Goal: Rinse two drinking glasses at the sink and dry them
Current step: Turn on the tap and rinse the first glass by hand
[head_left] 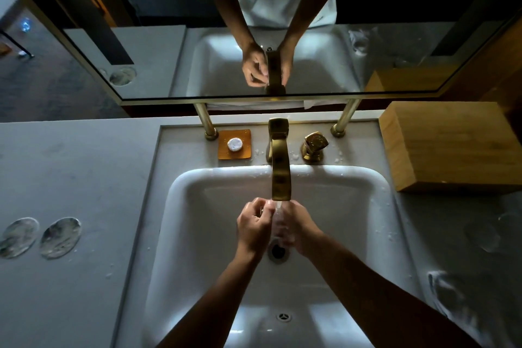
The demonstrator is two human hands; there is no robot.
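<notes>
Rinsing step: both hands, left and right, curling round a glass under the running tap. Next, probably: turning it, draining into sink.

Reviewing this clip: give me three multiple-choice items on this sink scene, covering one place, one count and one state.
1. Where is the amber soap dish?
A. In the basin
B. On the ledge, left of the faucet
C. On the wooden box

2. How many round mats lie on the left counter?
A. Two
B. Three
C. Four

3. What is the tap doing?
A. It is off and dry
B. It is filling a plugged basin to the rim
C. It is running

Answers:
1 B: the soap dish sits on the ledge, left of the faucet.
2 A: two round mats lie side by side.
3 C: water falls from the spout between the left hand and the right hand.
</notes>
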